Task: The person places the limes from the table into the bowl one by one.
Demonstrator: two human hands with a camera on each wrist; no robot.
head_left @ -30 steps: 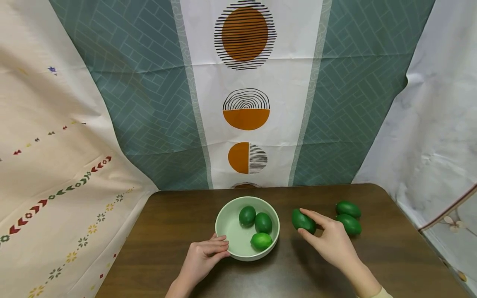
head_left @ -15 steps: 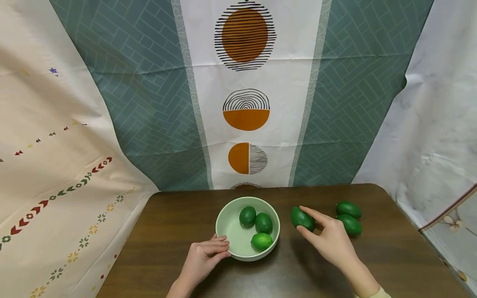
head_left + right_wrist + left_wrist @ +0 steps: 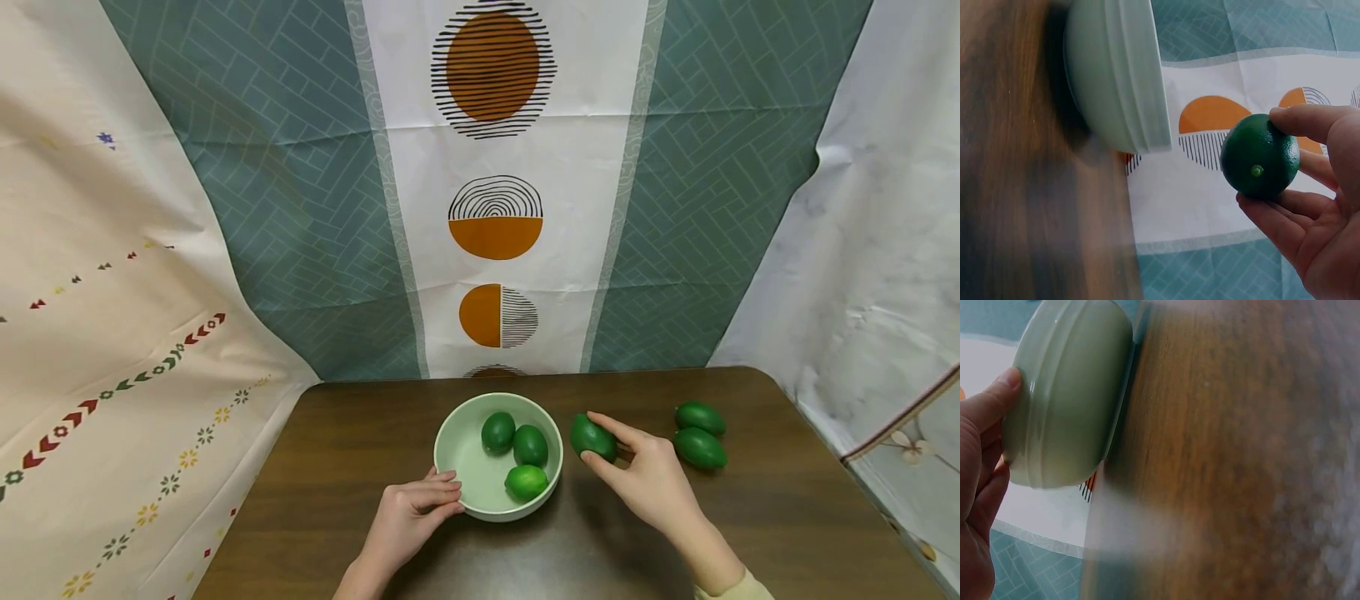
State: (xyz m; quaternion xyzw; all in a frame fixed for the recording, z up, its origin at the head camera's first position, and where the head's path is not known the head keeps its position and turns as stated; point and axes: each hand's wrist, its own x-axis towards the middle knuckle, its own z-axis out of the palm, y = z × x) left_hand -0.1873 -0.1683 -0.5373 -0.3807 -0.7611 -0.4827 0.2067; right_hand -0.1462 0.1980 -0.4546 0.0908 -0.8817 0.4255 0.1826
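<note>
A pale green bowl [image 3: 467, 490] stands on the table with two dark green limes [image 3: 498, 432] and a lighter green lime [image 3: 527, 482] inside. My left hand [image 3: 414, 515] holds the bowl by its left rim. In the left wrist view, the thumb [image 3: 1005, 387] lies against the bowl's side near the rim. Just right of the bowl, my right hand [image 3: 647, 473] pinches another dark green lime [image 3: 592, 438] between thumb and fingers. That lime [image 3: 1259, 156] is held up, apart from the bowl [image 3: 1119, 75], in the right wrist view.
Two more dark green limes [image 3: 700, 449] lie close together on the right of the brown wooden table [image 3: 345, 442]. A patterned cloth [image 3: 495, 167] hangs behind the table's far edge. Further cloths hang at the left [image 3: 112, 333] and right [image 3: 877, 275].
My right hand has carried the dark green lime a little to the left, closer to the bowl. The left hand stays at the bowl's rim.
</note>
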